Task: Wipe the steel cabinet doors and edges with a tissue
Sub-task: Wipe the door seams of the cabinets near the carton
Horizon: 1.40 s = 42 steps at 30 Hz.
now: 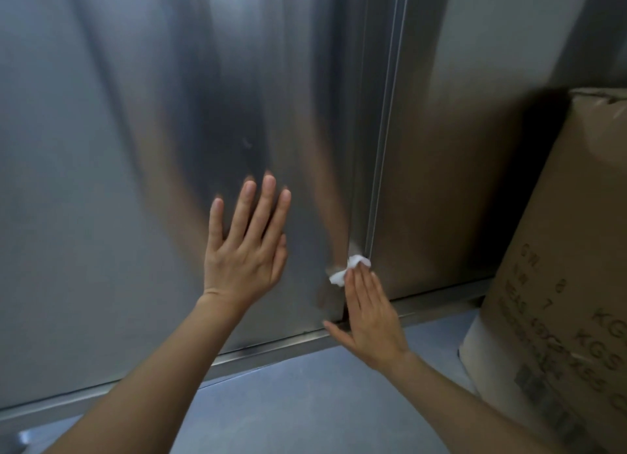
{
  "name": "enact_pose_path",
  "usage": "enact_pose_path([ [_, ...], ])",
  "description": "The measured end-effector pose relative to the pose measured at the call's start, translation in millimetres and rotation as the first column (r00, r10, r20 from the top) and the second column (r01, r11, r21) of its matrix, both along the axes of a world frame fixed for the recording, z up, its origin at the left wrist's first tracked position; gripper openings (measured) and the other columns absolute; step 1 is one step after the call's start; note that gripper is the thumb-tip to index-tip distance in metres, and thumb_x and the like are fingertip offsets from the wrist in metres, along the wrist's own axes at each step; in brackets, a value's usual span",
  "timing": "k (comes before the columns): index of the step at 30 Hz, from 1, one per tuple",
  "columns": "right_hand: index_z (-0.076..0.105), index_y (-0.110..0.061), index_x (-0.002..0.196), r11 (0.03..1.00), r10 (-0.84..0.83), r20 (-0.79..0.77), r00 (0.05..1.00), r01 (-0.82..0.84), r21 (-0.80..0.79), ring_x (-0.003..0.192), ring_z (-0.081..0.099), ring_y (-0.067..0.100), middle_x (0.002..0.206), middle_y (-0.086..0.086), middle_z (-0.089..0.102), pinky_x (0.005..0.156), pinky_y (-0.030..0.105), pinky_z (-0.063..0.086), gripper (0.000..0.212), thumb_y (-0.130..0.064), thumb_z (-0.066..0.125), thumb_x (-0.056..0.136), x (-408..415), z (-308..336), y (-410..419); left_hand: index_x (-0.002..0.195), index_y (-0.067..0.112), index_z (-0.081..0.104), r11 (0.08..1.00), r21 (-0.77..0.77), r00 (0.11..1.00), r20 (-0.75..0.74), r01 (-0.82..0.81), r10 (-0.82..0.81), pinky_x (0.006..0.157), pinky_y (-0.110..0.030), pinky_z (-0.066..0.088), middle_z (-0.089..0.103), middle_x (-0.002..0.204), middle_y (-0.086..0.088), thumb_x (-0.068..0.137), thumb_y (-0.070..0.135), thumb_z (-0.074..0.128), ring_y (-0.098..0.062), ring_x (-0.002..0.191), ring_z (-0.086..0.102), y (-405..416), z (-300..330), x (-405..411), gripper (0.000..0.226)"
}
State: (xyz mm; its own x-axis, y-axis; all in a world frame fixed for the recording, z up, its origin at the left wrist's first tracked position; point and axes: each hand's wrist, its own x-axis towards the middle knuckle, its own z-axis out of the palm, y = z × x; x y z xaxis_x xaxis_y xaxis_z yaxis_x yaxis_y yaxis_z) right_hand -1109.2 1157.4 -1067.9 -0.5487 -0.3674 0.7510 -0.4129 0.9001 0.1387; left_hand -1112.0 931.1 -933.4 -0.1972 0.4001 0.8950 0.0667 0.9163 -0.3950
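Note:
A brushed steel cabinet door (142,168) fills most of the view, with a second door (437,189) to its right. My left hand (246,246) lies flat on the left door, fingers straight and spread. My right hand (368,312) is held edge-on with straight fingers, pressing a crumpled white tissue (349,268) against the right vertical edge (359,216) of the left door, low down near the bottom rail. The tissue sticks out beyond the fingertips.
A steel bottom rail (271,346) runs under the doors, with a grey-blue counter surface (305,396) below it. A large brown cardboard box (570,267) with printed lettering stands at the right, close to the right door.

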Motion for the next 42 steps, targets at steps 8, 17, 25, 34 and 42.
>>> enact_pose_path([
  [8,0.013,0.007,0.152,0.968,-0.018,-0.23,0.973,-0.04,-0.248,0.15,0.009,0.027,0.158,0.018,0.012,0.125,0.039,0.007,0.08,-0.052,0.035,0.103,-24,119,-21,0.157,0.011,0.023,1.0,0.016,1.0,0.003,0.008,-0.008,0.12,-0.051,0.007,0.01,0.163,-0.01,0.1,0.029,0.039,-0.027,0.153,0.003,1,4,1,0.062],
  [17,0.009,0.002,0.155,0.931,-0.258,0.181,0.949,0.294,-0.216,0.152,0.005,0.028,0.164,0.016,-0.001,0.123,0.037,0.007,0.093,-0.066,0.03,0.096,28,-32,-47,0.158,0.012,0.021,1.0,-0.003,1.0,-0.001,-0.001,0.001,0.121,-0.051,0.005,0.003,0.166,-0.009,0.101,0.03,0.035,-0.027,0.153,0.004,0,1,0,0.061],
  [25,0.01,0.008,0.152,0.878,-0.044,-0.062,0.997,0.009,-0.478,0.153,-0.001,0.026,0.16,0.02,0.008,0.125,0.039,0.004,0.086,-0.058,0.03,0.102,-5,76,-51,0.157,0.012,0.023,1.0,0.021,1.0,0.007,0.013,-0.013,0.121,-0.05,0.004,0.015,0.164,-0.008,0.1,0.029,0.039,-0.026,0.153,0.002,1,1,2,0.062],
  [34,0.006,-0.002,0.157,0.891,-0.148,0.225,0.963,0.228,-0.392,0.153,0.009,0.028,0.166,0.012,-0.001,0.12,0.04,0.021,0.084,-0.06,0.029,0.101,34,-57,-55,0.158,0.012,0.021,1.0,0.014,1.0,0.012,-0.01,0.01,0.121,-0.05,0.001,0.011,0.163,-0.009,0.102,0.029,0.034,-0.026,0.153,-0.001,1,-2,1,0.06],
  [42,-0.007,-0.009,0.158,0.819,-0.132,0.187,0.973,0.214,-0.532,0.153,0.006,0.027,0.165,0.012,-0.001,0.124,0.036,0.011,0.084,-0.06,0.027,0.101,24,-38,-75,0.158,0.012,0.019,1.0,0.017,1.0,0.013,-0.009,0.008,0.121,-0.05,0.0,0.007,0.164,-0.008,0.102,0.029,0.032,-0.028,0.153,0.0,3,2,1,0.06],
])
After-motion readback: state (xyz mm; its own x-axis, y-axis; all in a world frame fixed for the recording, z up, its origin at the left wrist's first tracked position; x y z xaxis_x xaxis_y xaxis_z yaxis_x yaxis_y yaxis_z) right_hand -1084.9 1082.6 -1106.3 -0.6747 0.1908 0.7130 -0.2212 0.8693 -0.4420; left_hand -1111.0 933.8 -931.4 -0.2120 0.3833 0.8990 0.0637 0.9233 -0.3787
